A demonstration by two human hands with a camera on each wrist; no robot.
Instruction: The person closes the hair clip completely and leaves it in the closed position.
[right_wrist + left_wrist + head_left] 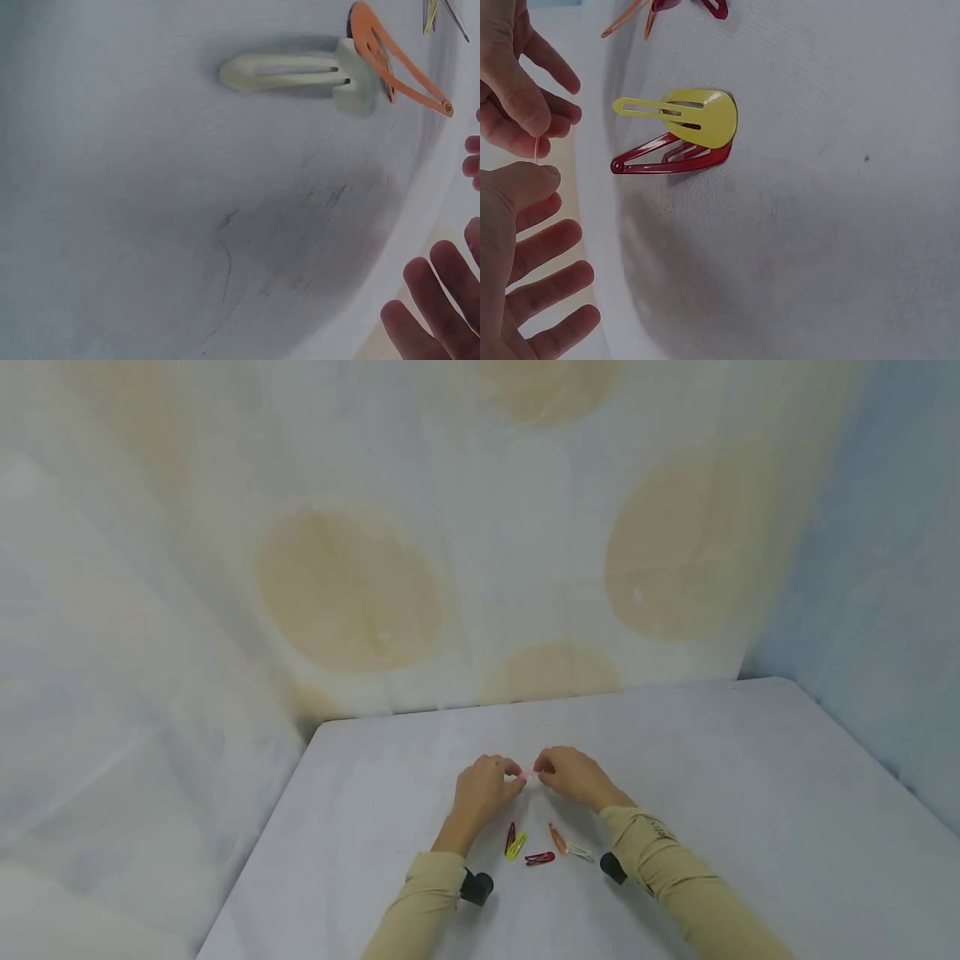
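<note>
Both hands meet above the table [750,793]. My left hand [514,779] and right hand [543,768] each pinch one end of a small pale pink hair clip [530,774]. In the left wrist view the clip [537,148] shows edge-on between the left thumb [525,184] and the right hand's fingertips [521,105]. Just behind the hands, towards me, lie a dark red clip [510,837], a yellow clip [516,846], a red clip [539,858], an orange clip [557,838] and a white clip [581,852]. The yellow clip [690,116] overlaps the dark red one [671,157].
The table is covered in a pale grey cloth. A draped sheet [352,585] with beige circles hangs close behind it and along the left side. Black cameras sit at both wrists [477,887]. The white clip [289,71] touches the orange clip [397,60].
</note>
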